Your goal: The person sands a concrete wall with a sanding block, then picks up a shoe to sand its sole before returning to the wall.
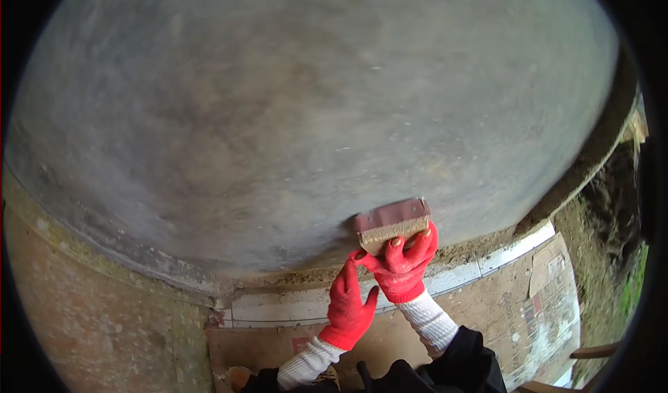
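Observation:
My right hand (403, 271), in a red glove with a white ribbed cuff, grips a wooden sanding block (395, 230) from below. Reddish-brown abrasive sheet covers the block's upper part, and bare fingertips poke out of the glove along its lower edge. The block rests against, or just in front of, a large grey wall (278, 129). In a matching red glove, my left hand (349, 306) is just below and left of the block. Its fingers stretch up to the right glove's thumb, while its own thumb stands apart. It holds nothing that I can see.
A white tiled ledge (445, 280) runs along the wall's foot, with crumbly debris above it. Flattened cardboard (501, 323) covers the floor below. A worn, stained surface (90, 302) lies at left. Soil and grass (632, 289) show at right, near a wooden bar (595, 352).

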Tool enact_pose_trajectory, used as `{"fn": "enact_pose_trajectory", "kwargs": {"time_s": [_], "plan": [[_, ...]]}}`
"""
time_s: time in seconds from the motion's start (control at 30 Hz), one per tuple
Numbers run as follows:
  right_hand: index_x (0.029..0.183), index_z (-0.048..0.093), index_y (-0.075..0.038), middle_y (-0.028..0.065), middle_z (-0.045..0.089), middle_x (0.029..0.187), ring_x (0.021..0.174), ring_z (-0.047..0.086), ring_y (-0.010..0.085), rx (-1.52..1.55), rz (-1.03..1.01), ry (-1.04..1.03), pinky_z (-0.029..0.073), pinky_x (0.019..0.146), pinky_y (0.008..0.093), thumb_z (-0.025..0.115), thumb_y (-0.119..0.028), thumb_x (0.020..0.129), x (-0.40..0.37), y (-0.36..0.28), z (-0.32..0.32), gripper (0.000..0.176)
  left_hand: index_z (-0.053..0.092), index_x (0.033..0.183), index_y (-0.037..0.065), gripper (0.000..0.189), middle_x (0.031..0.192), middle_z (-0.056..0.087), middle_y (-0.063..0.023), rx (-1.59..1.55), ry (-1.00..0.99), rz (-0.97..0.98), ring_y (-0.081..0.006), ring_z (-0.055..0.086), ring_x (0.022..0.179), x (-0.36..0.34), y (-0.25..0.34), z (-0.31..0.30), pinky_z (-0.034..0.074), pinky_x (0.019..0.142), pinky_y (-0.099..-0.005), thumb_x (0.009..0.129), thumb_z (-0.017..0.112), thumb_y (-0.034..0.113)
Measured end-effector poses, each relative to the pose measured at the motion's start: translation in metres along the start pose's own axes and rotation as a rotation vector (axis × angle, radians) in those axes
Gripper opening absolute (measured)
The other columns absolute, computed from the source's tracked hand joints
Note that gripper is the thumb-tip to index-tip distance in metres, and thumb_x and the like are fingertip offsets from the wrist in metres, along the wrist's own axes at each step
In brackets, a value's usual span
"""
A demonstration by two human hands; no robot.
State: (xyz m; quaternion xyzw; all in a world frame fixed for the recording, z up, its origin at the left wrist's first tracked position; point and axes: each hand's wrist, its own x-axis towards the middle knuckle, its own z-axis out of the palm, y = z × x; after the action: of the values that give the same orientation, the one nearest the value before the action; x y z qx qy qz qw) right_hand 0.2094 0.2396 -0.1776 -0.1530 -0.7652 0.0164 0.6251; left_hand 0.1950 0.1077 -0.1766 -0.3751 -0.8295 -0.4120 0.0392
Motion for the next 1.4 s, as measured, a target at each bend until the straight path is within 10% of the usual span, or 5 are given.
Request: {"fn": "enact_pose_trajectory", "kwargs": {"time_s": [0.33, 0.53, 0.6, 0.7, 1.4], "plan": [[0.132, 0.043, -0.014, 0.0341, 0.022, 0.144, 0.112, 0.049, 0.0491, 0.132, 0.094, -0.379, 0.049, 0.083, 0.0495, 0.066, 0.003, 0.077, -0.024, -0.024, -0.018, 0.062, 0.04, 0.121, -0.01, 0.082, 0.097, 0.058, -0.0223, -0.925, 0.475, -0.303, -0.0381, 0.061, 0.084, 0.034, -0.032, 0.099, 0.051, 0.068, -0.0437, 0.07, 0.077, 0.044], [0.128, 0.049, -0.007, 0.034, 0.031, 0.141, 0.114, 0.054, 0.0448, 0.264, -0.081, -0.621, 0.051, 0.086, 0.0438, 0.066, 0.012, 0.069, 0.037, -0.06, -0.05, 0.064, 0.037, 0.131, 0.006, 0.068, 0.122, 0.048, -0.0152, -1.433, 0.188, -0.308, -0.0302, 0.052, 0.11, 0.03, -0.087, 0.093, 0.046, 0.09, -0.0458, 0.087, 0.05, 0.056], [0.122, 0.057, -0.007, 0.0305, 0.037, 0.138, 0.11, 0.055, 0.0438, 0.346, -0.023, -0.615, 0.051, 0.086, 0.0429, 0.073, 0.007, 0.066, 0.042, -0.063, -0.058, 0.06, 0.024, 0.136, 0.001, 0.091, 0.122, 0.044, -0.0161, 0.012, 0.662, -0.015, -0.0331, 0.052, 0.107, 0.009, -0.093, 0.081, 0.045, 0.089, -0.045, 0.07, 0.078, 0.033], [0.12, 0.058, -0.005, 0.0265, 0.041, 0.136, 0.112, 0.055, 0.0395, 0.316, -0.077, -0.627, 0.051, 0.087, 0.0427, 0.072, 0.011, 0.065, 0.067, -0.055, -0.066, 0.059, 0.017, 0.132, -0.002, 0.111, 0.127, 0.037, -0.0263, -0.008, 0.664, -0.073, -0.0451, 0.047, 0.107, 0.006, -0.114, 0.078, 0.042, 0.08, -0.0566, 0.052, 0.088, 0.028], [0.124, 0.052, -0.005, 0.0248, 0.049, 0.128, 0.103, 0.061, 0.0353, 0.221, -0.285, -0.85, 0.053, 0.081, 0.0372, 0.072, 0.009, 0.065, 0.105, -0.105, -0.086, 0.063, 0.013, 0.146, 0.03, 0.115, 0.128, 0.038, -0.0275, 0.158, 0.959, -0.008, -0.0457, 0.051, 0.097, 0.017, -0.172, -0.009, 0.046, 0.069, -0.0502, 0.057, 0.086, 0.031]]}}
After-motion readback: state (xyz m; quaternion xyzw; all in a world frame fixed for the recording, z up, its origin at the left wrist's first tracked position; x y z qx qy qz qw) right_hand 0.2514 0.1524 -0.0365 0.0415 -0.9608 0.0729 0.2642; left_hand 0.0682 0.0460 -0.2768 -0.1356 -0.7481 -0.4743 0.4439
